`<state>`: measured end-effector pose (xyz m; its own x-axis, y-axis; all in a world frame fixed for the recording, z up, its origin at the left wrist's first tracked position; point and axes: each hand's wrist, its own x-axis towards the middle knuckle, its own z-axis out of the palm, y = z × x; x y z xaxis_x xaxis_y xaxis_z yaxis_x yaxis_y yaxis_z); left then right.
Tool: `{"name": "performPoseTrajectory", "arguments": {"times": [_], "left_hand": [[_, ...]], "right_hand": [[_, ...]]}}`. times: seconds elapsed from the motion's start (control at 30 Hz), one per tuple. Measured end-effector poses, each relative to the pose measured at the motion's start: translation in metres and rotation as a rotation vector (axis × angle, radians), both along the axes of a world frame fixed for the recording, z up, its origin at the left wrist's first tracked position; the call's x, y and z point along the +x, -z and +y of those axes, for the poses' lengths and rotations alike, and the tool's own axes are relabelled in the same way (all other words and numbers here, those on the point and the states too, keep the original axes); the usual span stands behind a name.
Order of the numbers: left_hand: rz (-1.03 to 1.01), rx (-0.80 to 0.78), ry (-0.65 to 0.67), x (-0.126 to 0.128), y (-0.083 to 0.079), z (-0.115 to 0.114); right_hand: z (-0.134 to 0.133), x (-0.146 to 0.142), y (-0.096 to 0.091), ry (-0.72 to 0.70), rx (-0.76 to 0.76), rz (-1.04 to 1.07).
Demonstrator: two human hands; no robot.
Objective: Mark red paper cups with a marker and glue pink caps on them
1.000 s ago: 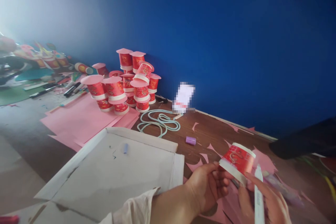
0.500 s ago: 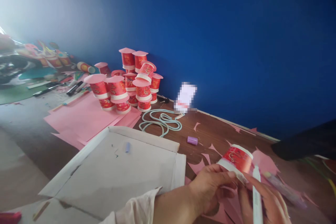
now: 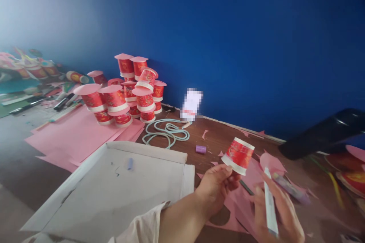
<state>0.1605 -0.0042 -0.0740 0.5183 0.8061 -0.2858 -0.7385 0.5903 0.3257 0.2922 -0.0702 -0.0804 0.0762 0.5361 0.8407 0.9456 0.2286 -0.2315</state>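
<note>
My left hand (image 3: 218, 182) pinches a red paper cup (image 3: 238, 155) by its lower white band, thumb in front. The cup has white bands at top and bottom with a gold pattern, and it is held tilted above the table. My right hand (image 3: 281, 212) grips a slim white pen-shaped stick (image 3: 270, 207), its tip pointing up and away from me. The stick is apart from the cup; its exact kind I cannot make out. Cut pink paper (image 3: 238, 207) with a round hole lies beneath my hands, near a pink paper disc (image 3: 273, 163).
Stacked red cups with pink discs (image 3: 114, 97) stand by the blue wall, behind pink sheets (image 3: 71, 133). An opened white box (image 3: 154, 182) lies front left. A pale blue cable (image 3: 168, 133), a purple cap (image 3: 200, 149) and a blurred phone (image 3: 191, 104) lie mid-table. A black cylinder (image 3: 325, 133) is at right.
My left hand has lifted the cup up and left, away from my right hand. The right hand with the white stick has shifted slightly left. The view has turned right.
</note>
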Motion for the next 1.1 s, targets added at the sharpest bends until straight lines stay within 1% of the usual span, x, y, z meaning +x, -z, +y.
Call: {"name": "performPoseTrajectory", "arguments": {"times": [0.07, 0.13, 0.37, 0.5, 0.6, 0.83, 0.97, 1.1], "left_hand": [[0.002, -0.012, -0.002, 0.000, 0.001, 0.000], [0.007, -0.021, 0.002, -0.001, 0.002, -0.001], [0.047, -0.022, 0.006, -0.001, -0.001, -0.001], [0.047, 0.029, 0.014, -0.002, 0.000, -0.002], [0.045, 0.057, 0.018, -0.002, 0.000, -0.003], [0.087, 0.098, 0.015, -0.002, -0.003, -0.003], [0.097, 0.138, 0.008, -0.001, -0.002, -0.004], [0.122, 0.137, -0.004, 0.000, -0.001, -0.005]], "right_hand": [[-0.002, -0.002, 0.001, 0.019, 0.011, 0.017], [-0.002, -0.004, 0.000, 0.005, 0.010, 0.027], [0.000, -0.010, -0.010, -0.130, 0.049, 0.028], [-0.004, -0.012, -0.008, -0.103, -0.038, 0.006], [-0.004, -0.015, -0.006, -0.092, -0.084, 0.031], [-0.003, -0.019, -0.010, -0.127, -0.078, 0.045], [-0.003, -0.020, -0.012, -0.154, -0.072, 0.074], [-0.003, -0.021, -0.012, -0.153, -0.066, 0.055]]}}
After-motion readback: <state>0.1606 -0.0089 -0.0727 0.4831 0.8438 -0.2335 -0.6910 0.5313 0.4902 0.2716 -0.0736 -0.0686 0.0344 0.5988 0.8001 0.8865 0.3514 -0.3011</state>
